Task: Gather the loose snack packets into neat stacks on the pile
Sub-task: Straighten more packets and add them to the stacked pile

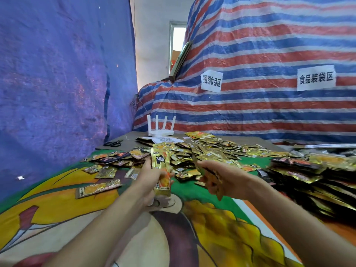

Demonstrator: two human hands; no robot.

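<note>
Gold foil packets, flat and light. Probably slick face to face, floppy one at a time, stiffer once bunched. Best taken across the short edges, thumb one side and fingers the other, then squared by tapping on the cloth before setting down. Not fragile by the look, but prone to fanning out of a loose grip.

Left hand [149, 180]: curled round an upright bunch [160, 168] of packets, gold face toward the camera, lower end low in the palm above the printed cloth [57, 218].

Right hand [231, 180]: gripping a smaller handful [212, 181], motion-blurred, count unreadable. Just right of the upright bunch; touching or apart, cannot tell.

Loose packets [204, 153]: scattered on the cloth just beyond both hands, with a few strays [98, 187] off to the left of the left hand.

Stacked pile [308, 176]: far right, well apart from the left hand, close beside the right forearm.

Judgement: mid-gather, plenty still loose. Next move probably merging both handfuls, then across to the pile.

Also at the back: white router [160, 132], scissors [113, 143].
</note>
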